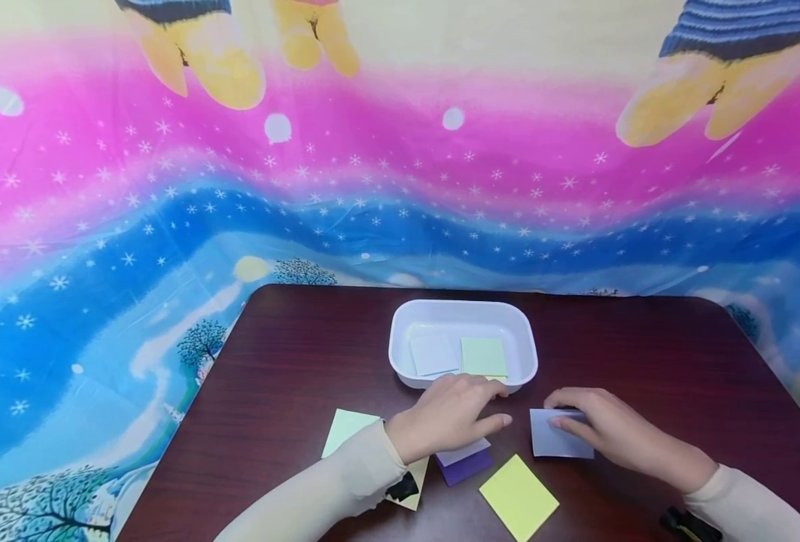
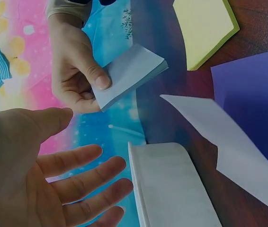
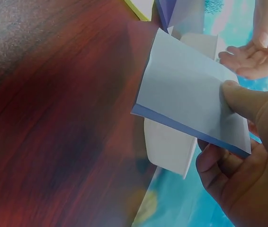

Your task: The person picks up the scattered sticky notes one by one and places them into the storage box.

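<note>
My right hand (image 1: 616, 425) pinches a pale blue-grey sticky note pad (image 3: 186, 90), thumb on top and fingers beneath, right of the white plastic tub (image 1: 400, 369). Nothing is held in my left hand (image 1: 450, 414); its fingers are spread in the left wrist view, and it hovers at the tub's front rim. Inside the tub lie a pale blue-white pad (image 1: 433, 355) and a light green pad (image 1: 484, 355). Just below the left hand is a purple pad (image 1: 466, 468) with a pale lilac sheet (image 2: 247, 151) standing up from it.
A yellow pad (image 1: 519, 498) lies near the table's front. Left of it, a mint green pad (image 1: 348, 430) and a pale yellow pad (image 1: 413, 493) are partly covered by the left arm. A printed cloth (image 1: 400, 165) hangs behind the dark wooden table (image 1: 305, 339).
</note>
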Demonstrator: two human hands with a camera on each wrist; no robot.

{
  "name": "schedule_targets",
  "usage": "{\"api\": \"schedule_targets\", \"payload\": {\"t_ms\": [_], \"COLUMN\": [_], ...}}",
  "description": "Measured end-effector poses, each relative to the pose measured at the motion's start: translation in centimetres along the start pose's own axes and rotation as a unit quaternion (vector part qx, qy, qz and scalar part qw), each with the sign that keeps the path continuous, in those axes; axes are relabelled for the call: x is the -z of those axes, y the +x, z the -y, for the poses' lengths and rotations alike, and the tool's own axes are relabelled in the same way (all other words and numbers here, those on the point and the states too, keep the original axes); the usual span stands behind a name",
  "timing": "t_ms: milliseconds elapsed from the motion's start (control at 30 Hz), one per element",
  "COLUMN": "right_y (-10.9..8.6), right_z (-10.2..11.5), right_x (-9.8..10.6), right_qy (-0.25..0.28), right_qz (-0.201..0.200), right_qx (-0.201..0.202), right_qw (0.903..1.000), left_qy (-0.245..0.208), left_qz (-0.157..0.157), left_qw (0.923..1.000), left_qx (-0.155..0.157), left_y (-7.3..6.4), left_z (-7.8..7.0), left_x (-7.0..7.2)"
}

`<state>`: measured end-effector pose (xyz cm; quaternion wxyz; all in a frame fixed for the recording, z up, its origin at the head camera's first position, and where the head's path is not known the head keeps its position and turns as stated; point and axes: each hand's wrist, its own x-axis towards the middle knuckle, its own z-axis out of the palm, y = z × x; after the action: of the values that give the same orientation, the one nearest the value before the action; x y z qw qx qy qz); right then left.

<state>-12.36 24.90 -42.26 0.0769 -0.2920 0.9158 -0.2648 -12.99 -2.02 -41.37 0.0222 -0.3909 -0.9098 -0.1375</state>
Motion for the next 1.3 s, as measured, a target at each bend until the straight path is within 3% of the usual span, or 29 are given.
{"api": "schedule_targets", "payload": {"t_ms": [1300], "right_y": [2.0], "right_z": [1.1], "right_x": [1.2], "right_qy": [-0.011], "right_qz": [-0.027], "right_qx": [-0.021], "right_qw": [0.9993], "left_qy": [-0.020], "left_qz": [0.000], "left_qw": [0.9981], "left_qx": [0.058], "left_y": [-0.3], "left_z": [1.6], "left_x": [1.2]}}
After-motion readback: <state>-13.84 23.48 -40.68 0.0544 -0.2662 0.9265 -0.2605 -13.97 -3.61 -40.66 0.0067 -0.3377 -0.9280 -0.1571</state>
